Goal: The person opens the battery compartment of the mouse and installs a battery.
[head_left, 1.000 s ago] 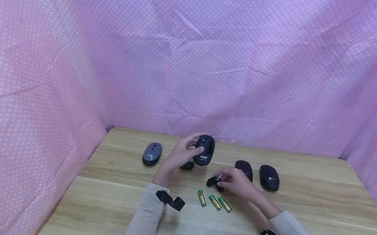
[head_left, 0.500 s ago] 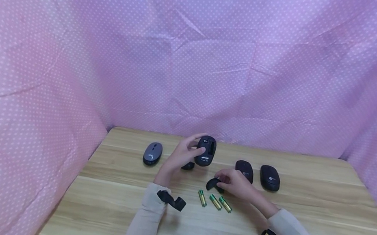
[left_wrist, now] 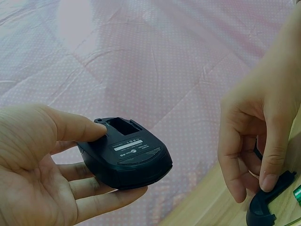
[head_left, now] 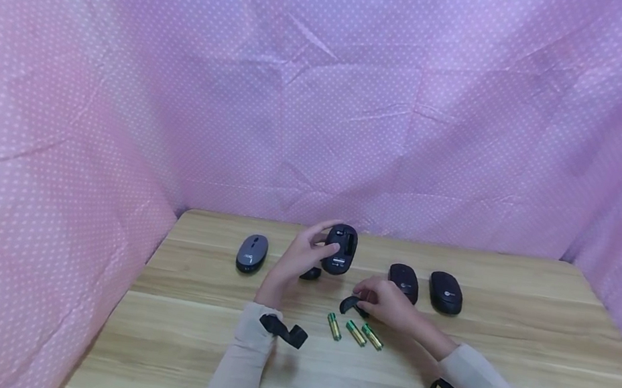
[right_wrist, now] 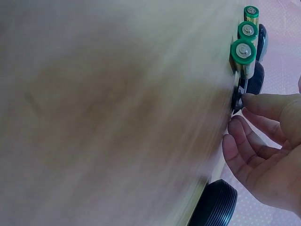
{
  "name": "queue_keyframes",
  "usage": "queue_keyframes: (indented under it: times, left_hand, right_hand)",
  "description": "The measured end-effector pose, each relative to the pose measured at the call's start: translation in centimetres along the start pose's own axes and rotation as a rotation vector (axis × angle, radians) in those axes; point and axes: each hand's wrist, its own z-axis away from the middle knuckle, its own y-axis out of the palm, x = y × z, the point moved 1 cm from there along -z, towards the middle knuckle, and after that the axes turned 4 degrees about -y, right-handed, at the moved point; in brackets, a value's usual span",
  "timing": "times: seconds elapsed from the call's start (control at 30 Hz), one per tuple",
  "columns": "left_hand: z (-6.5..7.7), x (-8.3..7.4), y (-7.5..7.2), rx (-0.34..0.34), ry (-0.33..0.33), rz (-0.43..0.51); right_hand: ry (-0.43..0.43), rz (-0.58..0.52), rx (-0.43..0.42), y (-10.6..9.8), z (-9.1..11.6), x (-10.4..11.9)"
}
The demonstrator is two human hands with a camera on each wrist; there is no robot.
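Note:
My left hand [head_left: 294,259] holds a black computer mouse [head_left: 340,253] up over the back of the table. Its underside, with a label and an uncovered battery slot, faces me. In the left wrist view the thumb presses the underside of the mouse [left_wrist: 131,155] while the fingers support it from below. My right hand [head_left: 388,301] pinches a black curved battery cover [head_left: 349,304] between thumb and fingers, low over the table. In the left wrist view a narrow tongue shows on the cover [left_wrist: 263,205]. Just in front of it lie three green-and-gold batteries [head_left: 355,333].
A grey mouse [head_left: 251,253] lies at the left. Two black mice, one [head_left: 403,282] partly behind my right hand and another [head_left: 445,293] farther right, lie on the wooden table [head_left: 190,338]. A black rounded object [head_left: 310,274] shows behind my left wrist. Pink dotted cloth [head_left: 322,121] hangs behind.
My left hand and the mouse have shifted very slightly right. The battery cover has tilted a little in my right hand, which stays in nearly the same place.

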Motion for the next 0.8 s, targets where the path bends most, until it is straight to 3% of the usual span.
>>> queue_keyframes:
  times: [0.47, 0.8]
  left_hand:
    - [0.0, 0.0, -0.1, -0.011, -0.020, 0.005]
    - [0.0, 0.1, -0.1, -0.002, -0.005, 0.021]
  right_hand:
    - [-0.034, -0.036, 0.082, -1.5, 0.3, 0.4]
    - [-0.087, -0.055, 0.176, -2.3, 2.4, 1.2]
